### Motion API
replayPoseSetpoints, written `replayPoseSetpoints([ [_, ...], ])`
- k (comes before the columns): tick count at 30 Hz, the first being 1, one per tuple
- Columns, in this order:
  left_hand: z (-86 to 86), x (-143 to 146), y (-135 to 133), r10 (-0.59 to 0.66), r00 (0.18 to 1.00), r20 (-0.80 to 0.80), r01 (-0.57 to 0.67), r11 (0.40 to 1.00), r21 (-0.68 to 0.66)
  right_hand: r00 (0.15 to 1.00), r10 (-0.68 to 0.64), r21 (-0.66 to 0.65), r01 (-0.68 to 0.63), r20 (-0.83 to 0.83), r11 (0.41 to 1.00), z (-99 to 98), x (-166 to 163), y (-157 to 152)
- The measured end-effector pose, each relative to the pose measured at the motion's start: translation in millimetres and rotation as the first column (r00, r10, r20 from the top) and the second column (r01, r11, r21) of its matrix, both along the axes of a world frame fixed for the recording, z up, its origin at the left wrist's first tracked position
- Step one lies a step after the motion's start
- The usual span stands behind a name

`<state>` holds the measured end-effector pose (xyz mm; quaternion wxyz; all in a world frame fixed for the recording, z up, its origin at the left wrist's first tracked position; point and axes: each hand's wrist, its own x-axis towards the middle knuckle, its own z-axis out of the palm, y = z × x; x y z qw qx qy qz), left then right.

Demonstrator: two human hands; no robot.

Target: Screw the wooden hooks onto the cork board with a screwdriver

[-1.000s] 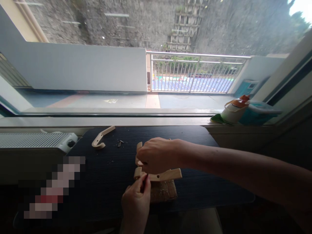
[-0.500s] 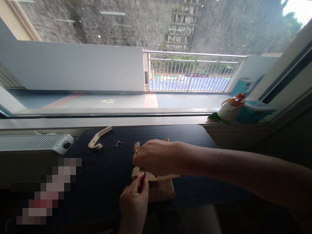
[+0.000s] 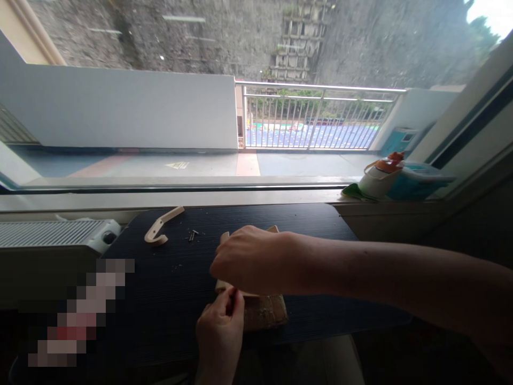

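My right hand is a closed fist, back upward, over pale wooden pieces; what its fingers hold, if anything, is hidden. Just below it, my left hand pinches thumb and finger together on something small that I cannot make out. A pale wooden piece shows between the two hands, mostly covered. Beneath lies a brown, rough-looking block. Another pale wood end sticks out beyond the right knuckles.
On the dark table a hook-shaped wooden piece with small holes lies at the back left, beside a few small metal nails or screws. A white radiator stands left; a bottle and teal tub are on the sill.
My right fist has shifted slightly left and down, now covering more of the pale wood and the thin dark item seen at my left fingertips. My left hand stays nearly in place.
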<state>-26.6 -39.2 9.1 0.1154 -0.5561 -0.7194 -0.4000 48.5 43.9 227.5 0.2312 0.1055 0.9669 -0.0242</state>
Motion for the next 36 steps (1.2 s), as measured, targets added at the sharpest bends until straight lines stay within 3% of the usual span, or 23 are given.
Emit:
replayPoseSetpoints([
  [3, -2.2, -0.4, 0.8, -0.009, 1.000, 0.007, 0.009, 1.000, 0.007, 0.998, -0.048, -0.022, 0.048, 0.033, 0.999, -1.0, -0.5, 4.0],
  [6, -5.8, -1.0, 1.4, -0.016, 0.999, 0.039, 0.015, 1.000, 0.026, 0.998, 0.000, -0.058, -0.003, -0.055, 0.998, -13.7, 1.0, 13.8],
  [9, -7.3, -1.6, 0.9, -0.009, 0.999, 0.051, 0.009, 1.000, -0.003, 0.995, -0.037, -0.056, 0.032, -0.091, 0.998, -23.8, 2.7, 19.1],
  [13, -3.8, -1.3, -0.5, -0.003, 0.999, 0.038, 0.005, 0.998, -0.056, 0.994, -0.028, -0.045, 0.024, -0.109, 0.999, -17.1, 3.2, 14.3],
  [18, 1.2, 0.7, -0.3, -0.007, 0.999, 0.042, 0.008, 1.000, -0.023, 0.997, 0.042, -0.054, -0.046, -0.061, 0.997, -5.4, 2.8, 9.5],
  [24, -0.3, 0.9, 0.9, -0.016, 0.998, 0.059, 0.015, 1.000, 0.027, 0.983, 0.100, -0.070, -0.112, -0.156, 0.991, -21.1, 6.1, 22.5],
  [32, -2.7, 0.5, 0.0, -0.019, 0.994, 0.107, 0.019, 1.000, -0.001, 0.994, -0.018, -0.100, 0.007, -0.108, 0.995, -22.2, 7.3, 21.5],
  [36, -2.9, 0.2, -0.6, -0.015, 0.996, 0.090, 0.018, 0.999, -0.030, 0.994, -0.030, -0.044, 0.025, -0.103, 0.999, -17.5, 5.1, 16.0],
])
